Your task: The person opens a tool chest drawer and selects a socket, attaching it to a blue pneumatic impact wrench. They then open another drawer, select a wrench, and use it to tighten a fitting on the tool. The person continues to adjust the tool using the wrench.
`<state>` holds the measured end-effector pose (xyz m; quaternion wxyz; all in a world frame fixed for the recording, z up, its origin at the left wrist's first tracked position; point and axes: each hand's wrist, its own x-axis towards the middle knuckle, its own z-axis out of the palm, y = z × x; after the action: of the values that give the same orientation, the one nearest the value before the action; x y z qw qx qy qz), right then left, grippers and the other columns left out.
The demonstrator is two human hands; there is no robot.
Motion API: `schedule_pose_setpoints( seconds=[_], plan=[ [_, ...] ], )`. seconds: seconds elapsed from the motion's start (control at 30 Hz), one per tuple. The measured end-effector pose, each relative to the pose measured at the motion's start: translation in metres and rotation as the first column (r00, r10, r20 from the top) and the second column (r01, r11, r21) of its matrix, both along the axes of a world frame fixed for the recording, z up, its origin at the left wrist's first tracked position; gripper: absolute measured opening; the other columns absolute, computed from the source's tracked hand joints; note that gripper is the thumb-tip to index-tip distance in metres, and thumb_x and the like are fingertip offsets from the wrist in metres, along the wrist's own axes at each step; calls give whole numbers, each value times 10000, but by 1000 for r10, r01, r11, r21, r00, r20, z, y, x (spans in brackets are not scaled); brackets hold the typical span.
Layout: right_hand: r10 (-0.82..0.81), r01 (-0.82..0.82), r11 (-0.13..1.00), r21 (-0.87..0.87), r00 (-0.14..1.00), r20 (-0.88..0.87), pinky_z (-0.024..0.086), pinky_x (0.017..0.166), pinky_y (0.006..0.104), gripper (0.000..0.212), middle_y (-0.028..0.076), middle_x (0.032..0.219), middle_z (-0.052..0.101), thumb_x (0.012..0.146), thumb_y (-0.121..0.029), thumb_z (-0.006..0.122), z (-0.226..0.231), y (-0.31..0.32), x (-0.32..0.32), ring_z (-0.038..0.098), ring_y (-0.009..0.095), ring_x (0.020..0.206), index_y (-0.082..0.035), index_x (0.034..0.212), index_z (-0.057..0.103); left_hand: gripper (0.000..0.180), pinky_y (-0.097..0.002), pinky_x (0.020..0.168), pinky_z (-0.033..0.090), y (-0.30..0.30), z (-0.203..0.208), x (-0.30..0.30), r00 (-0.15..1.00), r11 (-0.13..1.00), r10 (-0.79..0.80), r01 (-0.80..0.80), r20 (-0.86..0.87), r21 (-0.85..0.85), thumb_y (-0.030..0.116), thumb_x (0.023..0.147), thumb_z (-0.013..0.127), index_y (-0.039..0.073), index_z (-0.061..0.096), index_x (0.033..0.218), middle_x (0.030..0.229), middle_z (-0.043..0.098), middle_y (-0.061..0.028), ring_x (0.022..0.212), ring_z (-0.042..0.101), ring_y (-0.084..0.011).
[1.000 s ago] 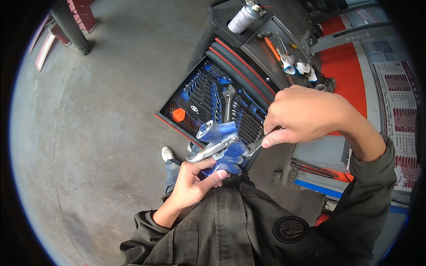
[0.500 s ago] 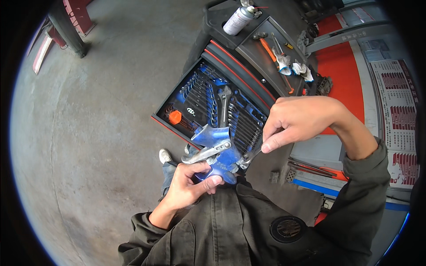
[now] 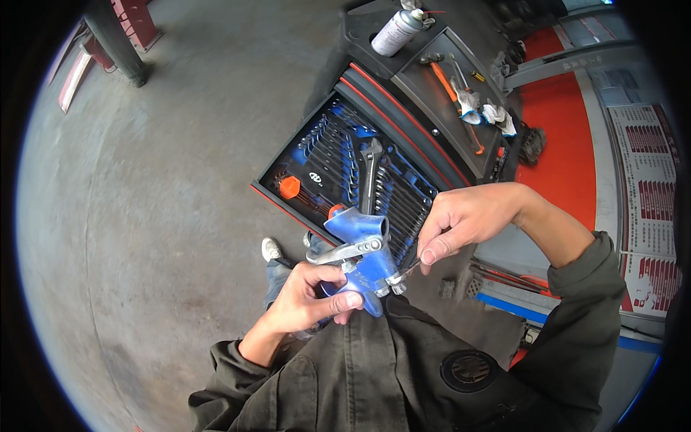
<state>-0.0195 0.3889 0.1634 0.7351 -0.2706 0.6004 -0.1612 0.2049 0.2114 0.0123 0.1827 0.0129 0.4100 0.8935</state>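
In front of my chest I hold a blue spray gun [image 3: 367, 263] with a silver trigger lever [image 3: 347, 250]. My left hand [image 3: 317, 299] wraps round its handle, with the thumb across the front. Silver fittings [image 3: 392, 283] stick out on the gun's right side. Beside them, my right hand [image 3: 461, 227] is closed in a pinch on a slim metal tool [image 3: 412, 269]. The tool's tip meets the fittings, but most of it is hidden by the fingers, so its exact kind cannot be made out.
Beyond the gun, an open drawer [image 3: 263, 191] holds several wrenches, an adjustable wrench [image 3: 371, 176] and an orange hex-key holder [image 3: 290, 188]. On the cabinet top are a spray can [image 3: 396, 34], a hammer [image 3: 443, 78], a screwdriver [image 3: 458, 70] and gloves [image 3: 469, 108]. A post [image 3: 115, 47] stands far left.
My right hand has come down and slightly left, with its wrist less bent. The spray gun has turned a little in my left hand. The whole view has shifted slightly.
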Motion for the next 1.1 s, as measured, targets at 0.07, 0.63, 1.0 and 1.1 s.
schedule_pose_setpoints(
  seconds=[0.07,0.63,1.0,1.1],
  plan=[
    [-50,49,999,-19,999,-22,350,567,288,411,-18,622,452,1041,-354,603,-4,6,4,415,87,607,22,969,753,183,-240,575,488,-1,0,-2,1000,1000,-14,13,25,22,149,955,747,-30,718,931,735,678,-36,621,631,-82],
    [-101,-582,734,-351,417,-903,524,482,341,192,45,780,617,868,-163,743,-15,18,53,682,214,656,-47,979,637,359,-331,699,510,14,-13,7,924,876,253,-344,-286,-338,286,859,847,-20,687,956,873,674,-98,771,646,-182],
    [-46,-421,873,-245,430,-902,503,482,395,169,88,726,614,953,-166,677,1,5,74,668,291,614,-47,887,578,688,-408,740,486,15,-27,9,944,876,222,-304,-245,-375,553,762,818,-20,561,1041,910,588,-167,812,597,-348],
    [-25,-385,896,-221,454,-891,502,491,416,168,102,715,622,964,-164,665,3,3,76,661,318,603,-41,890,579,704,-406,729,488,12,-33,10,943,831,147,-281,-297,-481,547,743,843,-23,549,1033,889,589,-166,798,603,-350]
  ],
)
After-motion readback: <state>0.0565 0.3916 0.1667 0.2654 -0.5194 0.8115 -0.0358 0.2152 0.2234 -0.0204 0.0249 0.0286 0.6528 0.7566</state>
